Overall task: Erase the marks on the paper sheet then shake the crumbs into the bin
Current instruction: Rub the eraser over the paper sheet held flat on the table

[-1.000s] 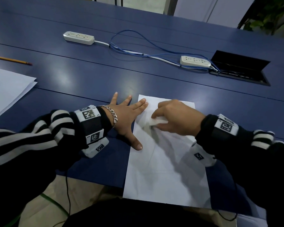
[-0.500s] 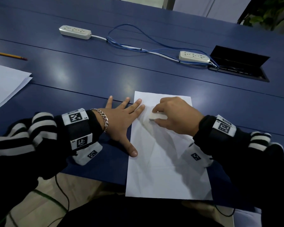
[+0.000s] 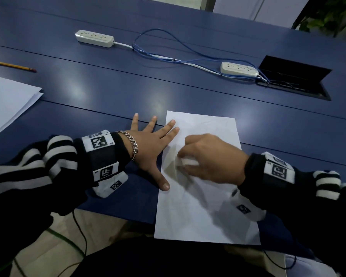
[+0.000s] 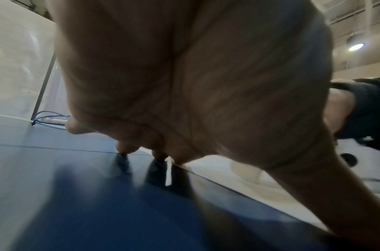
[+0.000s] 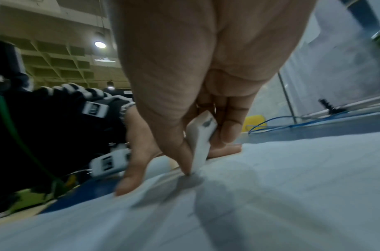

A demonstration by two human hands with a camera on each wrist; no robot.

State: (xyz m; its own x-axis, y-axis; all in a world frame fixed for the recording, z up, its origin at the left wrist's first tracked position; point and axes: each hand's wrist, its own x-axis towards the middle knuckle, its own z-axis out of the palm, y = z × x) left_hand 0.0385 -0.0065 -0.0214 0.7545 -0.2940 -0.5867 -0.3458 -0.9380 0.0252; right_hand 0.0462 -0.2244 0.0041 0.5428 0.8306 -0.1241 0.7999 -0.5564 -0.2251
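Observation:
A white paper sheet (image 3: 204,212) lies at the near edge of the blue table (image 3: 108,92), its bottom edge hanging over. My left hand (image 3: 154,144) lies flat and spread, two fingertips and the thumb pressing the sheet's left edge. My right hand (image 3: 208,156) pinches a white eraser (image 3: 188,162) and holds its tip down on the paper's upper left part. In the right wrist view the eraser (image 5: 200,141) stands on end between thumb and fingers, touching the sheet (image 5: 270,195). The marks are too faint to make out. No bin shows.
A pencil (image 3: 12,65) and a stack of white sheets (image 3: 6,102) lie at the far left. Two power strips (image 3: 95,38) (image 3: 239,68) joined by blue cables (image 3: 168,54) cross the back, ending at an open cable hatch (image 3: 294,78).
My right hand has slid the eraser back toward me along the paper's left part. The left hand stays pressed on the sheet's edge.

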